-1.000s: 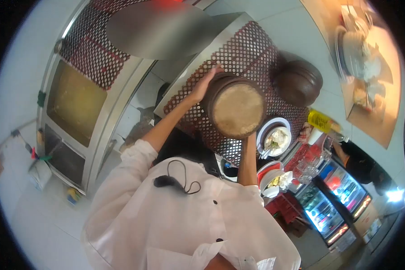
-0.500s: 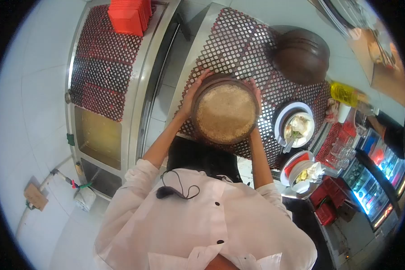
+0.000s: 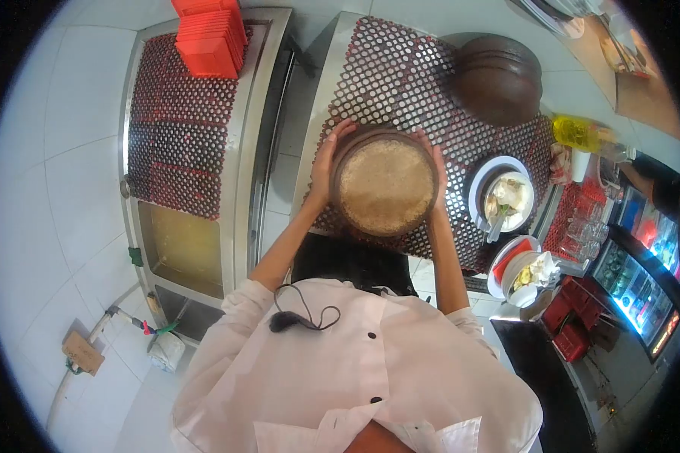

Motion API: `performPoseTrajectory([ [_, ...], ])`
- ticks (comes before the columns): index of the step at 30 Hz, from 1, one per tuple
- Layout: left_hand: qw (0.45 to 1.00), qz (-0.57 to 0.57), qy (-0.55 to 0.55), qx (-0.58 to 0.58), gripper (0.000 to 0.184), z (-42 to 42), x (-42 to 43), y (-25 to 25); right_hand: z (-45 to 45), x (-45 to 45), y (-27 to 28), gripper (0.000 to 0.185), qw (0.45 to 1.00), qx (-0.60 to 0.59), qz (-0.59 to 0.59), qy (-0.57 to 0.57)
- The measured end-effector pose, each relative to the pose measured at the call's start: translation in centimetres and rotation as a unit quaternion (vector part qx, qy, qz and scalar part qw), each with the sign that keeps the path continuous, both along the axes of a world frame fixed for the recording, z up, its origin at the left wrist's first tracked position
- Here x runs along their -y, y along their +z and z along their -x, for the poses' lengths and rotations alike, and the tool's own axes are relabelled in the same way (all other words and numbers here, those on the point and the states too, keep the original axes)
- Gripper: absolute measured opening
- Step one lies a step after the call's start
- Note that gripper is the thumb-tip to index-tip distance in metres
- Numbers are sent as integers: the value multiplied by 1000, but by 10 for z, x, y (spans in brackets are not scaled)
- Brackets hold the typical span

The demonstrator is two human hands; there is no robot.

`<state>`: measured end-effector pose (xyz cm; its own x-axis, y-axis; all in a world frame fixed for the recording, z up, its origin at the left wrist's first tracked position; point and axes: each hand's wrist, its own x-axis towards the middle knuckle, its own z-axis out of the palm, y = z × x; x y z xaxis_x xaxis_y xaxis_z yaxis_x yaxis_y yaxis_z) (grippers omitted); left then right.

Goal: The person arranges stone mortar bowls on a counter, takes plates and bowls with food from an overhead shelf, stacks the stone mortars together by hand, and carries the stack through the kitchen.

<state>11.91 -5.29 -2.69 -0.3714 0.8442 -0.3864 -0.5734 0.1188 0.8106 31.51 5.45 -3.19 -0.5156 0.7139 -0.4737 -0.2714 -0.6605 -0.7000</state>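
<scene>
Between my two hands is a stack of round brown clay dishes (image 3: 389,187), its rough pale tan face turned up and layered rims showing at the far side. My left hand (image 3: 327,158) wraps the left edge, fingers reaching over the far rim. On the opposite edge, my right hand (image 3: 437,170) grips with its fingers along the side; the palm is partly hidden. The stack is over the near part of a mat-covered metal counter (image 3: 400,75); whether it rests on the mat I cannot tell. A similar dark brown stack (image 3: 497,81) stands at the far right.
To the right are a white bowl (image 3: 474,192) with food scraps and a spoon, more used dishes (image 3: 499,275), a yellow liquid bottle (image 3: 574,134) and glasses (image 3: 582,230). A sink (image 3: 181,249) of cloudy water and red trays (image 3: 208,45) are at left.
The view has shifted slightly, so surroundings sit a little differently in frame. Both hands keep their hold on the clay dishes, which stay over nearly the same part of the counter.
</scene>
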Motion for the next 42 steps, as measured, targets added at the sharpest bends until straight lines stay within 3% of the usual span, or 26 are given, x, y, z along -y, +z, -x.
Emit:
performPoseTrajectory([
  [2, 999, -2, 1, -49, 61, 1, 1, -11, -1, -2, 10, 77, 999, 32, -19, 20],
  [6, 994, -20, -21, -107, 60, 6, 5, -36, 1, -2, 20, 63, 1000, -15, 7, 18],
  [10, 973, 21, -67, -220, 62, 13, 5, -22, 9, -4, 69, 60, 991, 118, 43, 55],
  [11, 963, 49, -82, -251, 62, 16, 6, -9, -10, -13, 44, 62, 974, 182, -51, 128],
  [12, 951, 73, -96, -284, 62, 22, 1, 7, -11, -21, 42, 63, 979, 167, -49, 105],
  [15, 993, -14, -16, -120, 60, 24, -10, 35, -15, -23, 64, 66, 990, 135, -43, 21],
  [18, 914, -1, -122, -387, 56, 7, -15, 54, -4, -8, 62, 65, 969, 185, -158, 52],
  [19, 945, 5, -112, -307, 51, 7, -19, 52, 3, -4, 81, 64, 970, 188, -127, 82],
  [22, 870, 28, -146, -469, 47, 7, -25, 56, 6, -3, 85, 61, 935, 269, -212, 94],
  [23, 875, 43, -163, -453, 47, 6, -23, 58, 3, -6, 82, 61, 957, 213, -175, 92],
  [25, 881, 68, -195, -425, 46, 7, -29, 73, 4, -8, 85, 60, 950, 229, -185, 102],
  [29, 866, -6, -163, -473, 47, 7, -29, 64, 2, -8, 83, 58, 943, 258, -189, 95],
  [32, 787, 31, -202, -582, 50, 8, -29, 64, 4, -6, 71, 58, 923, 322, -205, 49],
  [35, 804, 60, -253, -534, 56, 10, -33, 81, 2, -5, 70, 59, 889, 397, -225, 38],
  [39, 840, 13, -269, -471, 59, 18, -31, 69, -6, -17, 53, 59, 873, 353, -322, 104],
  [42, 879, 5, -128, -460, 63, -1, -4, 70, -4, -44, 76, 61, 820, 377, -375, 210],
])
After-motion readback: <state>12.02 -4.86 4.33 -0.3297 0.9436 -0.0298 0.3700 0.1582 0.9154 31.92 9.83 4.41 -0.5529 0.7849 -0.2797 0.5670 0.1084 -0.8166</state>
